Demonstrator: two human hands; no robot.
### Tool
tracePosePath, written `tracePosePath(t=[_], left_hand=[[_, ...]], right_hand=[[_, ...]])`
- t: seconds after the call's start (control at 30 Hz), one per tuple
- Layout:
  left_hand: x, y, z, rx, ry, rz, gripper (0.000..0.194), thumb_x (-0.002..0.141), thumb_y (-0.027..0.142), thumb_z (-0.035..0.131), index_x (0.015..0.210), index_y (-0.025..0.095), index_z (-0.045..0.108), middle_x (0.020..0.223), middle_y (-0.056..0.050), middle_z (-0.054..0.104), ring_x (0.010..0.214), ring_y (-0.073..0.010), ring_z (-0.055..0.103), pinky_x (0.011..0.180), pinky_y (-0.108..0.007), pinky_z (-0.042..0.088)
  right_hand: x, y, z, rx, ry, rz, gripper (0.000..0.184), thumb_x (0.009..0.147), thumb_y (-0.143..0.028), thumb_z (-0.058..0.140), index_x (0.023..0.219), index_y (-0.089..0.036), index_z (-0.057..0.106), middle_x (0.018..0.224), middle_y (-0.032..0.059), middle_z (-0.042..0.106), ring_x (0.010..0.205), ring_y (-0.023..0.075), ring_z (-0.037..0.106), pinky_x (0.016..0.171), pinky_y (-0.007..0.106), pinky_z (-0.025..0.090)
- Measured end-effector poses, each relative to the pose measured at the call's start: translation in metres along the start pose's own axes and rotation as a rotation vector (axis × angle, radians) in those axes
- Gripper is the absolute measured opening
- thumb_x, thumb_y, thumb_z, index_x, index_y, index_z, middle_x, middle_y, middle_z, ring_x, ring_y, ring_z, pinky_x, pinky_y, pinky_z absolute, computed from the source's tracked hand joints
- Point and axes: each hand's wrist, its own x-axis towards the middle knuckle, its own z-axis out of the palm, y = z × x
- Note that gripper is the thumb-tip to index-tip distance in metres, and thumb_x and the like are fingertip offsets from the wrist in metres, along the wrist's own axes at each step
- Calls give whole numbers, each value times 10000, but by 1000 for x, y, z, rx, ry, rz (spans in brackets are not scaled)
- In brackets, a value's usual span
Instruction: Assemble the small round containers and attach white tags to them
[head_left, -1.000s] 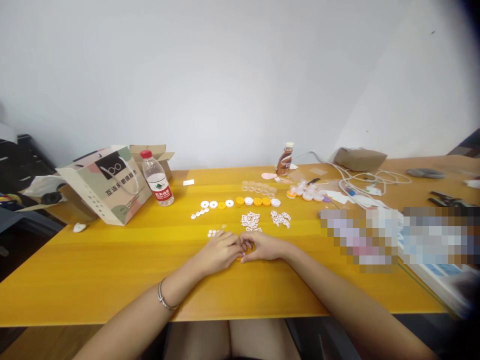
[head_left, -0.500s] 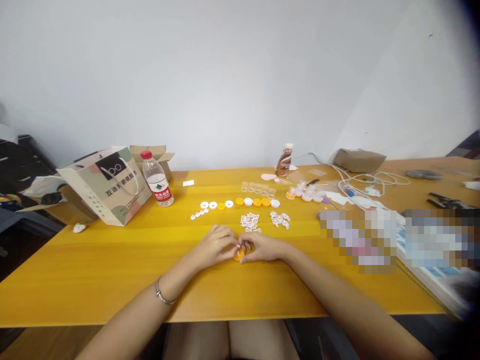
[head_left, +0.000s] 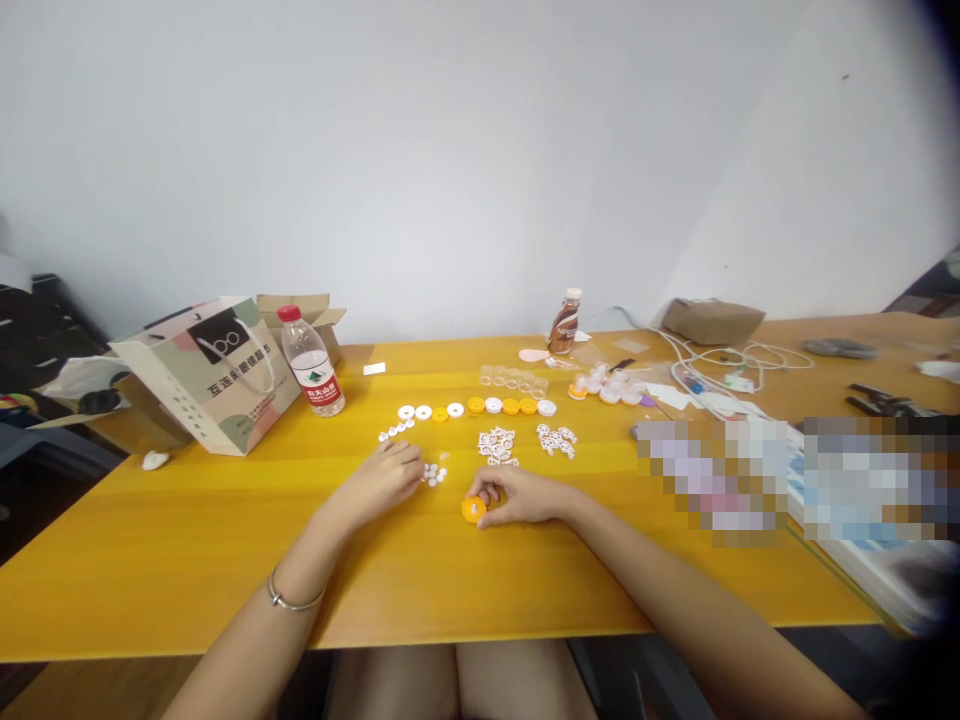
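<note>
I see the right hand [head_left: 517, 495] pinching an orange disc [head_left: 466, 514] at the surface [head_left: 420, 590], while the left hand [head_left: 384, 478] curls beside small white pieces [head_left: 433, 474]; I cannot tell if it holds any. I judge this a steadying-and-picking step, so the next move calls for a light fingertip touch. Behind the yellow surface stands 1 pale wall [head_left: 420, 170].

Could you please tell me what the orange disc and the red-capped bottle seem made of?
The orange disc looks like smooth plastic, probably, given its even color. The red-capped bottle seems clear, glossy plastic: its upper part is see-through with highlights.
</note>
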Motion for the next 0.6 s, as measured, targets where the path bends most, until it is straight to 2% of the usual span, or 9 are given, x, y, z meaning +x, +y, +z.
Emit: tracePosePath(t=[0.13,0.4,0.6], left_hand=[[1,5,2,23,-8,26,161,840,149,412,743,162,540,766,-26,508,699,-140,429,686,-273,309],[0,7,0,45,-2,38,193,871,207,408,738,170,543,759,-17,507,689,-137,429,660,-280,302],[3,16,1,-44,119,75,168,876,234,413,819,177,560,787,-24,530,746,-137,459,682,-273,326]], right_hand=[[-1,-1,0,-10,0,1,342,619,-329,687,878,-143,563,716,-17,513,628,89,461,565,207,375],[1,-1,0,-20,1,6,345,613,-323,692,880,-143,568,715,-16,515,637,93,467,573,208,379],[1,0,1,-27,15,2,359,605,-328,699,880,-140,565,714,-15,511,633,92,458,569,208,378]])
